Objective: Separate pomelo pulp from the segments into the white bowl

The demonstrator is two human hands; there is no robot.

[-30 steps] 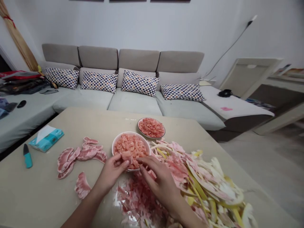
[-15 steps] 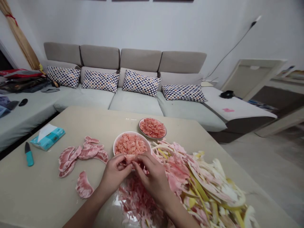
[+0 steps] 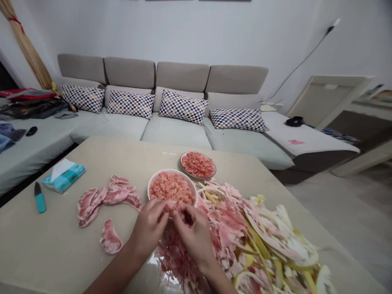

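My left hand and my right hand meet fingertip to fingertip at the near rim of a white bowl heaped with pink pomelo flesh. Both pinch one pink piece of pomelo between them. A second, flatter bowl of pomelo flesh stands just behind. Several unpeeled pomelo segments lie on the table to the left. Under and right of my hands spreads a big heap of pink membrane and yellow-white peel.
A beige table carries it all. On its left side lie a teal tissue pack and a teal-handled knife. Behind stands a grey sofa with checked cushions; floor opens at the right.
My hands have drawn together and back a little from over the bowl, both fingertips closing on the same pink piece. The view shifted slightly.
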